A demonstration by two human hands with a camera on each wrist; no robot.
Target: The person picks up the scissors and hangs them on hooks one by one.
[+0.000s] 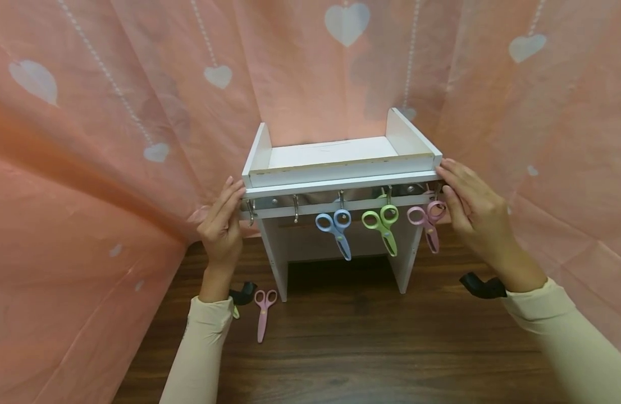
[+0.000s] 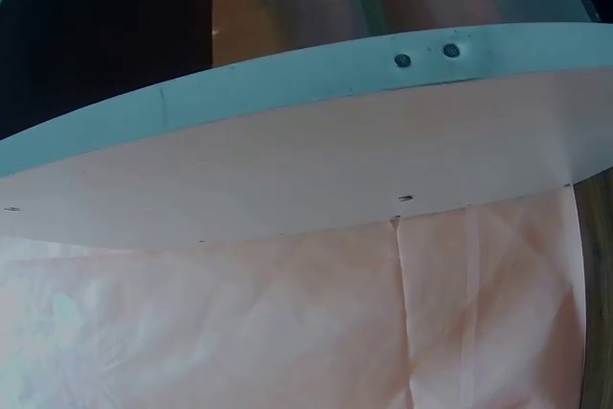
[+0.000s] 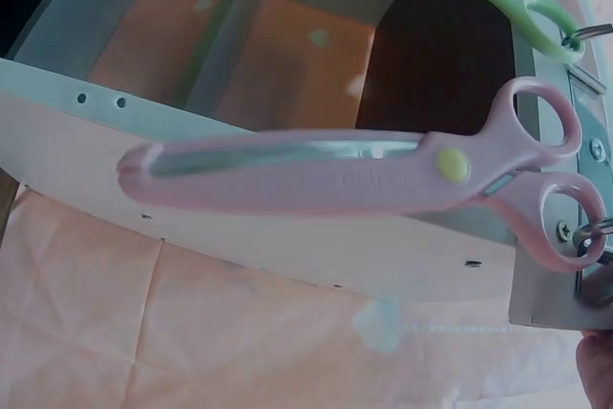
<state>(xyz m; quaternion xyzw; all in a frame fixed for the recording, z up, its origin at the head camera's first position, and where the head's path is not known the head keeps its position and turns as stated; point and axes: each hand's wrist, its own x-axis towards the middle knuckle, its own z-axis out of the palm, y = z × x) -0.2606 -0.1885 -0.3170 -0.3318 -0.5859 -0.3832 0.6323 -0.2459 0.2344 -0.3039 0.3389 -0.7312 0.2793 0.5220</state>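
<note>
My left hand rests its fingers along the left front corner of a white shelf unit. At the opposite corner, the fingers of my right hand lie straight against the edge. Metal hooks line the rail under the front. Three pairs of scissors hang there: blue scissors near the middle, green scissors farther right, and pink scissors beside my right hand. Close up in the right wrist view, the pink scissors hang by one handle loop. Neither hand shows in the left wrist view.
Another pair of pink scissors lies on the dark wooden floor, left of the unit. A small green tip peeks out by my left wrist, mostly hidden. Pink cloth with white hearts surrounds the unit at the back and sides.
</note>
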